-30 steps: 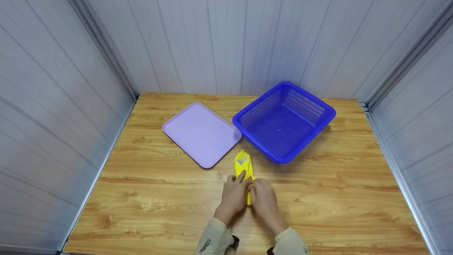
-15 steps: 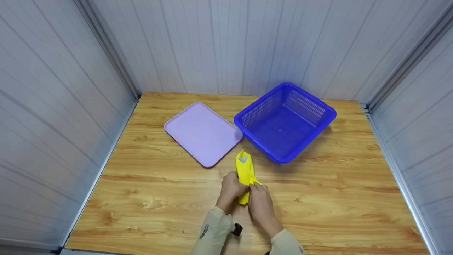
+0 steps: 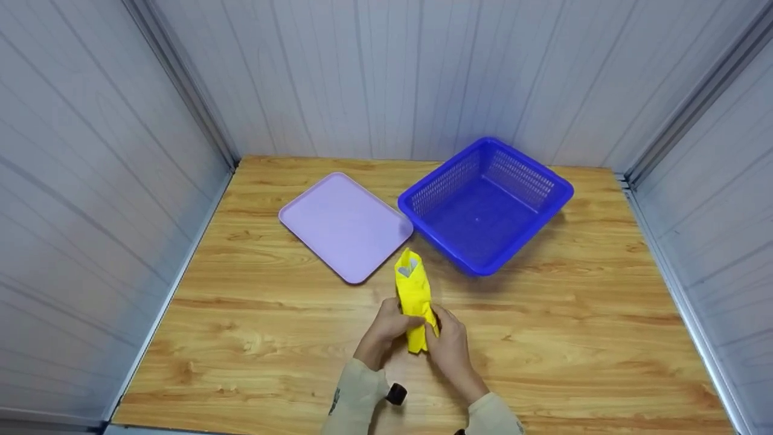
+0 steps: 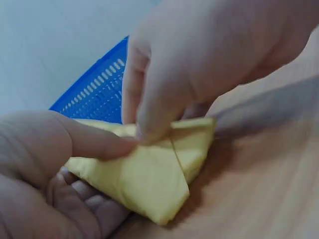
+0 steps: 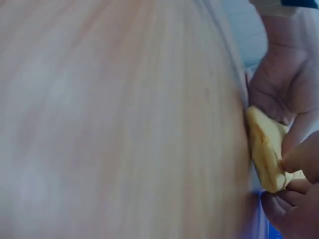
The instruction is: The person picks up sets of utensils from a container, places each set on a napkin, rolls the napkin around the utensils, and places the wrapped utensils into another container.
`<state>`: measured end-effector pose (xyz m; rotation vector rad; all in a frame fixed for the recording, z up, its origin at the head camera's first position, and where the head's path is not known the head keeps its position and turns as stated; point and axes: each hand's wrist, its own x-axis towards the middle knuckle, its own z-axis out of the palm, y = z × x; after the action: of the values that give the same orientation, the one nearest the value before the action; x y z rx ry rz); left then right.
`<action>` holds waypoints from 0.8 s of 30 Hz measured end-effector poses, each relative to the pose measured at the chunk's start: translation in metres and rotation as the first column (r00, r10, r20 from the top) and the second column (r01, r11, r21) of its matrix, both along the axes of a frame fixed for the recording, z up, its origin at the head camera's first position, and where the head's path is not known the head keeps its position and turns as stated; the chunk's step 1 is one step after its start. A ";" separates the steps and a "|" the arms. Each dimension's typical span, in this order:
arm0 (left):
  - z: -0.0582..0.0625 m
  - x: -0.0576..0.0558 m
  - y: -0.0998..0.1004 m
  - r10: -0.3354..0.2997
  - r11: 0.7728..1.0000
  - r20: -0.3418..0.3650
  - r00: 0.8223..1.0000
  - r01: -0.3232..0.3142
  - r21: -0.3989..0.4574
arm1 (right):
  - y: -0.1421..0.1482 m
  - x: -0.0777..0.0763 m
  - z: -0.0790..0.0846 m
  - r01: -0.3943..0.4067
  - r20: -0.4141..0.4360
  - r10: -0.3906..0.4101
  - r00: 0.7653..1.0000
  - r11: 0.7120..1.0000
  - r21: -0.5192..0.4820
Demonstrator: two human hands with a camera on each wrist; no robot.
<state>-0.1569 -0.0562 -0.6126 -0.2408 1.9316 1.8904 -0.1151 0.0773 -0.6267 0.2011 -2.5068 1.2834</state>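
Observation:
A long, folded yellow cloth (image 3: 413, 293) with a grey mark near its far end lies between both hands in the head view. My left hand (image 3: 386, 323) grips its left side, thumb across the top; in the left wrist view, the fingers (image 4: 94, 204) curl beneath the cloth (image 4: 144, 179). From the right, my right hand (image 3: 450, 344) pinches the other edge, its thumb lying on top. The folded layers of the cloth (image 5: 266, 149) show end-on in the right wrist view. Part of its underside is hidden by the hands.
Beyond the hands, a pale purple tray (image 3: 347, 229) lies flat at the back left. Right beside it stands a blue plastic basket (image 3: 477, 220) with perforated walls. Pale panels (image 3: 374, 78) enclose the wooden tabletop (image 3: 259, 314) at the back and sides.
My left hand has gone from pressing on the cloth to gripping its left side. The flap sticking out to the right is now tucked in, and the far end has shifted slightly left.

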 end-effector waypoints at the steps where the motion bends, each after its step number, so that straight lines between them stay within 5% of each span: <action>1: 0.003 0.002 -0.001 -0.001 1.000 0.006 1.000 0.001 0.026 | 0.000 0.000 0.003 0.002 0.011 -0.002 1.000 1.000 -0.027; 8: 0.001 0.009 -0.005 -0.007 0.958 -0.080 0.997 0.029 0.286 | 0.009 0.000 0.030 -0.016 0.199 0.077 0.977 0.958 -0.288; 12: 0.009 0.011 -0.007 -0.027 0.928 -0.109 0.994 0.065 0.368 | 0.016 0.003 0.043 -0.040 0.217 0.117 0.969 0.943 -0.331; 18: 0.042 0.007 -0.005 -0.109 0.918 -0.139 0.984 0.153 0.367 | 0.026 0.004 0.068 -0.070 0.170 0.135 0.976 0.937 -0.343; 24: 0.089 -0.021 0.013 -0.156 0.912 -0.110 0.982 0.186 0.367 | 0.042 -0.022 0.112 -0.060 0.151 0.164 0.975 0.848 -0.527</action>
<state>-0.1780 -0.0435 -0.5237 0.1179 1.5339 2.1243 -0.1368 0.1198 -0.5149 0.0996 -2.2044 2.0630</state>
